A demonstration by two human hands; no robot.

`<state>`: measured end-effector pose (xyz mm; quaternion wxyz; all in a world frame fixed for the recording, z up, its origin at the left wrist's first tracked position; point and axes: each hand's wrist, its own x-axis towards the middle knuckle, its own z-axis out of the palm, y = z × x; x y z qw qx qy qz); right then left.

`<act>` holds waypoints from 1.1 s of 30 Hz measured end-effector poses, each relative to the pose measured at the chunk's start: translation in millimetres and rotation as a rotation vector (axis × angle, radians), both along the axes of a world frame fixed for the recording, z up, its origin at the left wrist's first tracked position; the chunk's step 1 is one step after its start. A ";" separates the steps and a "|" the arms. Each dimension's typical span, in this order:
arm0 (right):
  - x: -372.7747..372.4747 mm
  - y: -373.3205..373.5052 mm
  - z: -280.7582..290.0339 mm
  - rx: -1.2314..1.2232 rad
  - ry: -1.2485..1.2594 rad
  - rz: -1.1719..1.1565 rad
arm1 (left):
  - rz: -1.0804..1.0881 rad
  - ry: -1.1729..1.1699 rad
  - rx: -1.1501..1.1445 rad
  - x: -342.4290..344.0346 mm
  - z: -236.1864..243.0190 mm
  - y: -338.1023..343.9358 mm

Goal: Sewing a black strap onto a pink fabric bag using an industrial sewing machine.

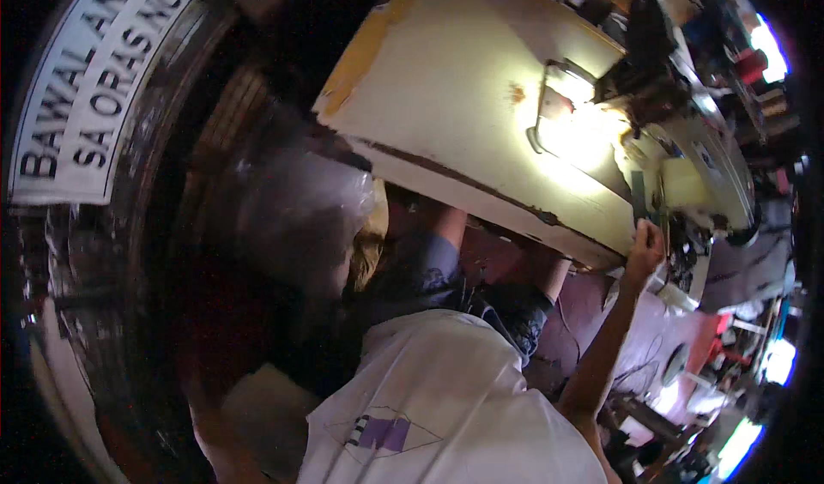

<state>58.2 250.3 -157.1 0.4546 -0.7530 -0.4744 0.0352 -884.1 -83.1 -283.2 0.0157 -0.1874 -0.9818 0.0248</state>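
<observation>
At the right front corner of the pale table, my right hand is closed, its fingers pinching the lower end of a dark flat strip. The strip stands up from the fingers, beside a brightly lit machine with a pale body that looks like a sewing machine. My left forearm comes in at the lower left and fades into deep shadow. Its hand cannot be made out there, nor can anything it may hold.
A bent metal frame stands on the table beside a glaring light. Translucent plastic bulges at the table's left, near a yellow cloth or bag. My knees are under the table. A lettered sign hangs at upper left. Clutter and a red stool-like thing lie rightward.
</observation>
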 end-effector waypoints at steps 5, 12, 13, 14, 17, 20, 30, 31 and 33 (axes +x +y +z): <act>-34.9 1.5 30.3 -0.019 0.013 -0.020 | -0.025 0.035 0.016 -9.4 10.4 15.9; -34.9 7.2 26.8 -0.044 0.118 0.002 | -0.086 0.094 0.077 -28.7 30.5 28.0; -34.2 6.9 27.1 -0.022 0.041 0.006 | -0.088 0.101 0.086 -30.2 34.5 28.0; -34.0 7.5 26.7 -0.048 0.015 -0.018 | -0.093 0.112 0.096 -32.1 39.6 28.4; -30.4 5.6 26.0 -0.069 0.020 -0.019 | -0.117 0.148 0.119 -35.9 54.9 31.1; -25.6 6.0 20.8 -0.052 0.019 -0.020 | -0.147 0.188 0.139 -38.9 72.6 33.6; -20.8 2.0 16.8 -0.048 0.163 0.052 | -0.243 0.365 0.176 -56.4 138.9 15.8; -16.0 1.1 12.8 -0.039 0.148 0.025 | -0.267 0.401 0.177 -59.4 149.7 14.7; -1.8 3.7 -0.9 -0.027 0.087 0.079 | -0.313 0.475 0.159 -61.9 172.5 14.0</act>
